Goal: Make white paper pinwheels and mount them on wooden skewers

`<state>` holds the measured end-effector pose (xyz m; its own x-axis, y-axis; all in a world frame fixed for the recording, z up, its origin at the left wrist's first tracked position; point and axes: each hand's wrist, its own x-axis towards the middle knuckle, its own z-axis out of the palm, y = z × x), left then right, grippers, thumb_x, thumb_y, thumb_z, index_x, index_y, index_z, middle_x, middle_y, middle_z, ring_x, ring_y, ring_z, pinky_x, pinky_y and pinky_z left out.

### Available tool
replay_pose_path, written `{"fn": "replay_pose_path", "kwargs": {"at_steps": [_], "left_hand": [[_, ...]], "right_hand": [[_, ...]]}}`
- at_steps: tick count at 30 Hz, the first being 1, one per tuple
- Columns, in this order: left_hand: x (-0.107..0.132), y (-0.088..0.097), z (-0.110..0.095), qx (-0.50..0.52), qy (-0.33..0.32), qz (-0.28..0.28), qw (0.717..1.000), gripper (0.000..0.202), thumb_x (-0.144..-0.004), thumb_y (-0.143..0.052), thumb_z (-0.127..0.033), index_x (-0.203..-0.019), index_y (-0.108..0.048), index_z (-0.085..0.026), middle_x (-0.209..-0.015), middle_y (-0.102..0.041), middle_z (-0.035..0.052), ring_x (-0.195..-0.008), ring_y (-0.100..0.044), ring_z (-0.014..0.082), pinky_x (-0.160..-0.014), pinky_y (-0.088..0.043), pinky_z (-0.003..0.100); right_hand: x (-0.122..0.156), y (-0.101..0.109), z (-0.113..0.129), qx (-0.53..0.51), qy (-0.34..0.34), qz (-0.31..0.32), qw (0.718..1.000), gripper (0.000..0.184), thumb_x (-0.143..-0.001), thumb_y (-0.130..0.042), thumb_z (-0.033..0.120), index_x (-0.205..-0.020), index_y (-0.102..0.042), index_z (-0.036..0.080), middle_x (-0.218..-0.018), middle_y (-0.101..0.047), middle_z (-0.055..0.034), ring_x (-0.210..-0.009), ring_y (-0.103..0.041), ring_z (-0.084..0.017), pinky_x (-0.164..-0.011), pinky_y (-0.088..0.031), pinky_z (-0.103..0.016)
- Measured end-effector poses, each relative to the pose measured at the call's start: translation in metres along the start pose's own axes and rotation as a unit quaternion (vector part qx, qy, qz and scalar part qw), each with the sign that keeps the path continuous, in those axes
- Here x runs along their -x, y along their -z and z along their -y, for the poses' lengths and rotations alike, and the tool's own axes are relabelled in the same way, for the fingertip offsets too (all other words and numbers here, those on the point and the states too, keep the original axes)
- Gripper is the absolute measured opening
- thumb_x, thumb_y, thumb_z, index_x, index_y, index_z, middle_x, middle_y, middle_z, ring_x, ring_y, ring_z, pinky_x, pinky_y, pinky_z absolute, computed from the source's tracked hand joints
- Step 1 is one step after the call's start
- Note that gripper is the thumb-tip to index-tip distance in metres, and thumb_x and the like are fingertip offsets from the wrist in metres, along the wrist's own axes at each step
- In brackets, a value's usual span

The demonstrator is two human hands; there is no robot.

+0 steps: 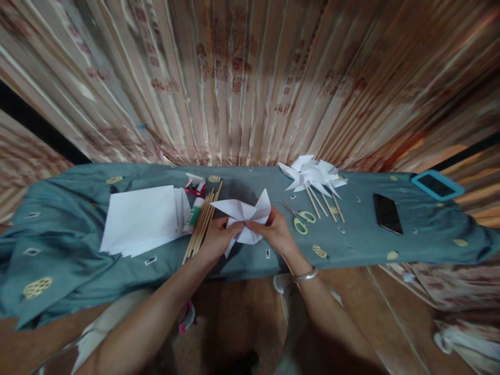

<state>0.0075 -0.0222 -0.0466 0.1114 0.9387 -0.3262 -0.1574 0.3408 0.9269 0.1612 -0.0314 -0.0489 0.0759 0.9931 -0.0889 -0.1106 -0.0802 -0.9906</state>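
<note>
A white paper pinwheel (245,214) is held over the middle of the blue-grey cloth-covered table (78,250). My left hand (219,235) pinches its lower left side and my right hand (275,229) pinches its right side; both are closed on the paper. A bundle of thin wooden sticks (202,224) lies just left of my left hand. Yellow-handled scissors (300,217) lie just right of my right hand.
A stack of white paper sheets (142,219) lies at the left, with a glue tube (194,213) and a small red box (195,184) beside it. Finished pinwheels on sticks (314,177) lie at the back right. A black phone (387,212) and a blue-cased device (436,184) lie farther right. A curtain hangs behind.
</note>
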Motion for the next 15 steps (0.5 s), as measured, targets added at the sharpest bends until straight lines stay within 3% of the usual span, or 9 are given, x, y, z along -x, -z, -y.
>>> {"fn": "replay_pose_path", "kwargs": {"at_steps": [3, 5, 10, 15], "left_hand": [[-0.003, 0.002, -0.001, 0.029, -0.002, -0.001, 1.0, 0.029, -0.05, -0.082, -0.037, -0.064, -0.072, -0.014, -0.06, -0.068, 0.0019, -0.055, -0.056, 0.0142, -0.057, -0.041, 0.024], [-0.005, 0.004, -0.002, 0.05, 0.0, 0.0, 0.999, 0.031, -0.048, -0.084, -0.038, -0.065, -0.072, -0.014, -0.061, -0.069, 0.0026, -0.057, -0.058, 0.0149, -0.059, -0.043, 0.025], [-0.007, 0.011, -0.009, 0.081, -0.03, -0.044, 0.995, 0.034, -0.043, -0.088, -0.038, -0.064, -0.073, -0.015, -0.063, -0.071, 0.0032, -0.058, -0.06, 0.0157, -0.06, -0.045, 0.027], [-0.006, 0.023, -0.026, 0.113, -0.07, -0.08, 0.988, 0.031, -0.041, -0.088, -0.035, -0.058, -0.07, -0.017, -0.058, -0.069, 0.0013, -0.055, -0.06, 0.0159, -0.055, -0.046, 0.026]], "right_hand": [[-0.001, 0.003, 0.001, -0.044, -0.004, 0.017, 0.999, 0.075, -0.051, -0.088, 0.044, -0.117, -0.058, 0.025, -0.084, -0.076, 0.001, -0.075, -0.072, -0.024, -0.068, -0.059, -0.035], [-0.003, 0.008, 0.002, -0.066, 0.009, -0.003, 0.998, 0.078, -0.053, -0.088, 0.045, -0.122, -0.055, 0.026, -0.083, -0.076, 0.0009, -0.075, -0.072, -0.023, -0.069, -0.058, -0.034], [-0.01, 0.019, 0.0, -0.057, 0.04, -0.074, 0.995, 0.062, -0.065, -0.081, 0.05, -0.116, -0.059, 0.022, -0.085, -0.077, -0.0031, -0.081, -0.071, -0.021, -0.079, -0.055, -0.034], [-0.019, 0.014, -0.012, -0.028, 0.041, -0.09, 0.995, 0.057, -0.069, -0.077, 0.048, -0.116, -0.06, 0.021, -0.085, -0.077, -0.0042, -0.083, -0.071, -0.02, -0.079, -0.053, -0.033]]}}
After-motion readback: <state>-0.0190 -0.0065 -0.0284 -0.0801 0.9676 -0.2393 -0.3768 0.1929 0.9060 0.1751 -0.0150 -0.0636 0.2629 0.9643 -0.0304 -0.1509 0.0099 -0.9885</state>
